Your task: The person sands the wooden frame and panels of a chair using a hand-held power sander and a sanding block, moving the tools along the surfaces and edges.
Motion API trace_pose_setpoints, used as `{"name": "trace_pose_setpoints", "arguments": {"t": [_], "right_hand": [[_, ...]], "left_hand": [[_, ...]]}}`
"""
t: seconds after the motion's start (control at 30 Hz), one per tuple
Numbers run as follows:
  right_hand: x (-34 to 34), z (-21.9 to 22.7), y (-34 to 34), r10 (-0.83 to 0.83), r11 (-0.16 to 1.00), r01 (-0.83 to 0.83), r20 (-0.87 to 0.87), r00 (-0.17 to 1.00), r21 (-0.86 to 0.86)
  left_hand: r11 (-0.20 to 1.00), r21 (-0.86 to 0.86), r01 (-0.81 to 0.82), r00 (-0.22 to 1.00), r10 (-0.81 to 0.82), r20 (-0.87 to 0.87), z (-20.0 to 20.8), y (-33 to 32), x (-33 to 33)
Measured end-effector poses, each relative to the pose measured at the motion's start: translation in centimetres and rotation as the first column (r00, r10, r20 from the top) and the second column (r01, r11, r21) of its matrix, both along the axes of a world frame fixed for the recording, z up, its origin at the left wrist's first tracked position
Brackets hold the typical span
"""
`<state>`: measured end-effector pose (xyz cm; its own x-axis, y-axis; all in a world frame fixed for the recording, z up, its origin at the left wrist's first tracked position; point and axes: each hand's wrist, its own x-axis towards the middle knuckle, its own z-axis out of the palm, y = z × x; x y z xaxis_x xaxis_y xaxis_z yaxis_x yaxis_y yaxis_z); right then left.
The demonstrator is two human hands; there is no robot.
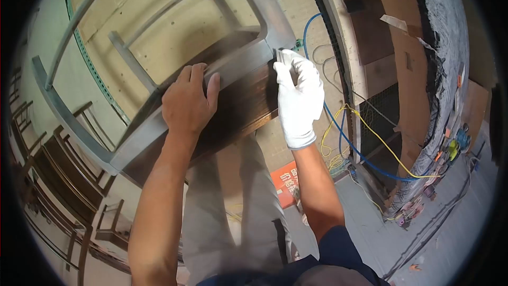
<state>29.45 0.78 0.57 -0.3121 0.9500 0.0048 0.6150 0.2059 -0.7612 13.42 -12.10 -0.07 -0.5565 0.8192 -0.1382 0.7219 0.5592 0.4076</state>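
Observation:
A wooden chair [241, 61] with a grey-coated frame and dark brown wood stands tilted in front of me. My left hand [189, 98] is bare, with its fingers curled over the grey rail and the thumb lying along it. A white knitted glove covers my right hand [300, 92], which is at the rail's right corner. Between its thumb and fingers I pinch a small flat grey piece [281, 58], pressed to the corner; what it is made of I cannot tell. Below the rail, a dark brown wooden panel [243, 98] runs between my hands.
Several dark wooden chairs [71, 175] stand at the left. On the right, blue and yellow hoses [378, 133] trail past brown cardboard [410, 69] and a grey wrapped bundle [442, 26]. A red printed box [286, 182] lies on the floor near my legs.

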Motion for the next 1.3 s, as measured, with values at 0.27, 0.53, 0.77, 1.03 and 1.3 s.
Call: {"name": "trace_pose_setpoints", "arguments": {"t": [0.27,0.53,0.77,1.03,1.3], "right_hand": [[0.1,-0.4,0.5,0.081,0.988,-0.105,0.193,0.978,0.115],[0.7,-1.7,0.5,0.093,0.974,-0.113,0.108,0.99,0.198],[0.4,-2.2,0.7,0.082,0.976,-0.1,0.102,0.991,0.195],[-0.4,-2.9,1.1,0.054,0.963,-0.09,0.144,0.988,0.255],[-1.0,-1.7,2.1,0.201,0.956,-0.23,0.163,0.966,0.183]], "left_hand": [[0.995,-0.098,-0.008,0.994,0.019,0.111,0.5,1.2,-1.3],[1.0,0.015,0.014,1.0,-0.014,-0.018,-0.8,0.6,-0.8],[0.999,-0.032,-0.015,0.999,0.017,0.048,-0.1,0.9,-0.8],[0.999,-0.049,-0.012,1.0,0.013,0.019,-0.1,0.8,-0.7],[1.0,-0.005,0.03,0.998,-0.03,-0.061,-0.5,0.7,-0.6]]}}
